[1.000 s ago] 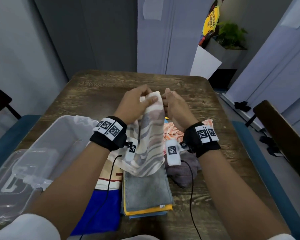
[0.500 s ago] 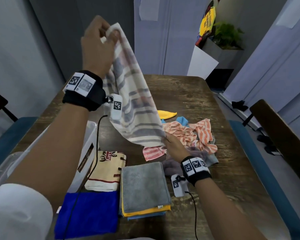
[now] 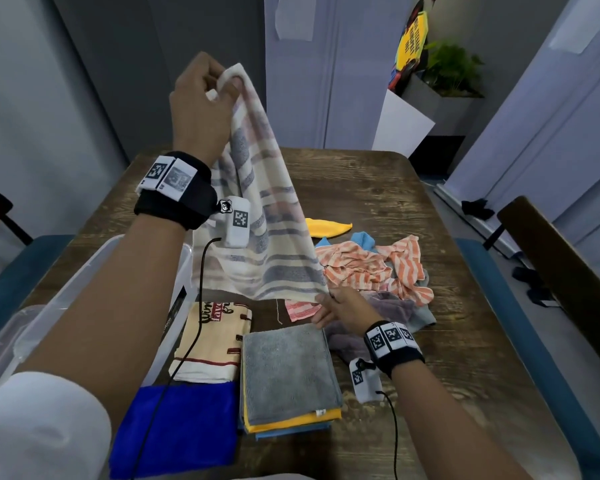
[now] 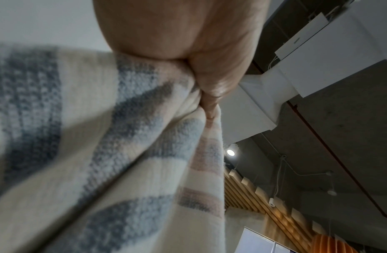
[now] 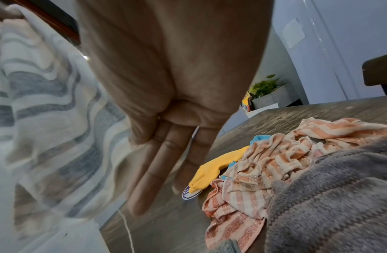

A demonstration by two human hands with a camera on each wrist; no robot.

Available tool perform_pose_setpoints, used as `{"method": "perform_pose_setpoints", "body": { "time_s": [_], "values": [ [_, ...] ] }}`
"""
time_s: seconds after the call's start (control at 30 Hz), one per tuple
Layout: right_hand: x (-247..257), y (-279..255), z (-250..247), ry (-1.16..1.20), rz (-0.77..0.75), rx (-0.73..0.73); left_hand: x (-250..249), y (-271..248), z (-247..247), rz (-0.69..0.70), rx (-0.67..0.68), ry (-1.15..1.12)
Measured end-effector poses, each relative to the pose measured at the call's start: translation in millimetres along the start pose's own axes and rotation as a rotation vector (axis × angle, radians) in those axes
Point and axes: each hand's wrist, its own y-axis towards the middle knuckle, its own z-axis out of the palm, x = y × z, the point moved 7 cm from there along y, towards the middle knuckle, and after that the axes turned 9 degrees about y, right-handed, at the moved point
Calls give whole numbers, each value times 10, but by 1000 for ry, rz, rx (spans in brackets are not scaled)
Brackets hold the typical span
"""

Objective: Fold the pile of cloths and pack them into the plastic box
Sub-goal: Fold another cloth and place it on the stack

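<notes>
**A:** Where is the striped cloth (image 3: 267,237)?

**B:** It is in the air above the wooden surface (image 3: 378,188), hanging slantwise between both hands. The left hand (image 3: 201,105) holds 1 top corner high on the left. The right hand (image 3: 343,308) is low, at the bottom corner.

**A:** How do the left fingers lie?

**B:** They are curled tight. The head view shows the corner bunched between thumb and fingers. The left wrist view shows the fabric gathered into the fist.

**A:** And the right?

**B:** In the head view, thumb and forefinger meet on the bottom corner. The right wrist view shows 3 other fingers (image 5: 157,171) stretched out straight and holding nothing, with the cloth just beside them.

**A:** Is the cloth folded?

**B:** No, it hangs open. Its right edge runs in a straight line from hand to hand.

**A:** What lies under it?

**B:** Near the person there are 3 folded lots:
- a blue cloth (image 3: 181,431)
- a cream printed cloth (image 3: 212,337), just beside the plastic box (image 3: 84,268)
- a stack (image 3: 291,419) topped by a grey cloth (image 3: 288,372), with yellow and light blue layers beneath

To the right of the right hand sits the loose pile. It has an orange striped cloth (image 3: 368,268), a yellow cloth (image 3: 328,226) behind it, and a grey fleecy cloth (image 3: 392,306) nearest the wrist.

**A:** And the box?

**B:** It is clear and stands on the left side of the surface. The left arm hides most of its inside, so I cannot tell what it holds.
</notes>
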Motion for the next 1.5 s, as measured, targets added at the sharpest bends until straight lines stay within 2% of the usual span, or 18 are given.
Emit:
{"method": "perform_pose_setpoints", "body": {
  "time_s": [0.13, 0.23, 0.33, 0.43, 0.53, 0.63, 0.7, 0.77, 0.87, 0.93, 1.0, 1.07, 1.23, 1.3, 1.5],
  "values": [
    [-98, 17, 5, 83, -11, 66, 54, 7, -9, -23, 10, -4],
    [-121, 12, -3, 281, -33, 101, 106, -2, 3, -43, 14, -11],
    [-63, -12, -34, 432, -116, 48, 124, -10, 1, -42, 4, -11],
    [54, -38, -136, 484, -262, -95, 130, -10, -4, -50, -1, -11],
    [94, -32, -227, 438, -289, -213, 119, -17, 9, -50, -1, -10],
    [91, -34, -240, 367, -292, -256, 98, -15, 33, -50, 4, -24],
    [56, -30, -276, 305, -279, -355, 72, -11, 62, -46, 13, -34],
    [-20, 36, -294, 204, -219, -429, 28, -30, 116, -35, 38, -33],
    [-154, 149, -248, 24, -85, -438, -27, -80, 200, -10, 63, -32],
    [-172, 100, -314, -79, -46, -558, -33, -97, 223, -5, 59, -29],
    [-193, 31, -397, -55, -46, -673, -32, -100, 238, -2, 71, -25],
    [-232, 37, -365, 147, -60, -629, -18, -103, 251, -2, 92, -19],
    [-328, 67, -182, 853, -82, -333, 130, -88, 242, -50, 76, -39],
    [-355, 68, -169, 891, -80, -284, 166, -86, 242, -62, 68, -49],
    [-312, 140, -96, 801, -124, -210, 111, -102, 298, -22, 79, -52]
  ]
}}
